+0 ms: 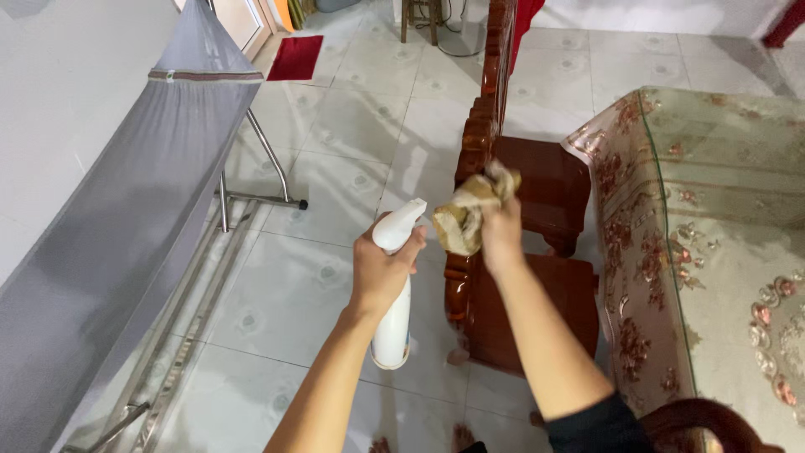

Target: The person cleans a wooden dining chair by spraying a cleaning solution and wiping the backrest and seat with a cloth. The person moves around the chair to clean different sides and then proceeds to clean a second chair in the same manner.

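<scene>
My left hand (381, 268) grips a white spray bottle (394, 327), its nozzle pointing right toward a carved red-brown wooden chair back (474, 143). My right hand (501, 231) holds a crumpled tan cloth (468, 214) pressed against the top edge of that chair back. The chair's seat (545, 189) lies to the right of the cloth. A second wooden chair seat (537, 310) sits below my right forearm.
A table with a floral cloth under a glass top (713, 243) stands at the right. A grey hammock (126, 235) on a metal frame (251, 197) fills the left. The floor is pale tile (335, 151), with a red mat (295, 57) at the back.
</scene>
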Available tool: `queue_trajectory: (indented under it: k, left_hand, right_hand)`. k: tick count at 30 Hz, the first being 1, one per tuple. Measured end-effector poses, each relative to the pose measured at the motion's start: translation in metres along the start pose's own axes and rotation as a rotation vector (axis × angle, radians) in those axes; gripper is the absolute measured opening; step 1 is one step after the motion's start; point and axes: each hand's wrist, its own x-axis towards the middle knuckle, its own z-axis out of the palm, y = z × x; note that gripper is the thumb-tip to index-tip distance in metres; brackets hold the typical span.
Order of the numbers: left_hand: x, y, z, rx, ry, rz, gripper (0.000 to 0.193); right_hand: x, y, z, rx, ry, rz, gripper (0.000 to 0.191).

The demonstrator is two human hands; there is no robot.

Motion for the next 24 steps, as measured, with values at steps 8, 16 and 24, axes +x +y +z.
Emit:
queue_trajectory:
  k: [8, 16, 24]
  left_hand:
    - [0.028, 0.011, 0.008, 0.046, -0.008, -0.033, 0.018]
    - [0.09, 0.012, 0.002, -0.034, -0.167, -0.089, 0.033]
    - [0.131, 0.037, 0.009, 0.302, -0.439, -0.014, 0.037]
  right_hand:
    - [0.01, 0.008, 0.016, -0.357, -0.067, -0.126, 0.06]
    - [0.044, 0.02, -0.021, -0.071, -0.048, 0.264, 0.055]
    - [0.03, -0.041, -0.057, 0.124, 0.374, 0.356, 0.043]
